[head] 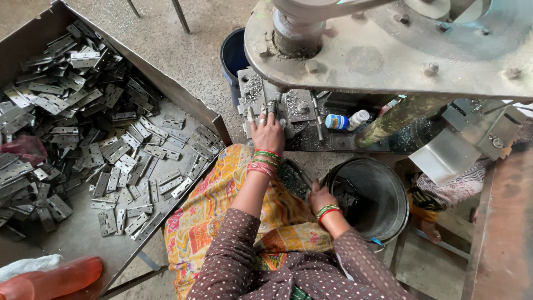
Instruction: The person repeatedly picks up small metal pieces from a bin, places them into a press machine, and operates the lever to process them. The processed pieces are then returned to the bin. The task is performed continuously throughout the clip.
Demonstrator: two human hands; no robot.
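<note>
Head view of a seated person at a hand-fed metal press. The left hand (268,132) lies flat, fingers spread and released, on the press bed (288,114), its fingertips pressing a small hinge piece (270,106) against the fixture under the heavy machine frame (388,50); the flat palm appears to steady the part in its seat. The right hand (322,199) reaches low to the rim of a grey metal bucket (388,189) just beside the person's knee; its fingers curl toward dark metal pieces (347,195) inside, but whether they grip one cannot be told. The bucket stands within the right arm's reach, seemingly so parts pass between it and the press without the person rising. On the left side, a large shallow metal tray (183,100) holds a heap of flat grey hinges (89,122), also within arm's reach. A small white bottle with a blue label (345,120) lies on the bed beside the fixture. A patterned yellow cloth (222,205) covers the lap.
</note>
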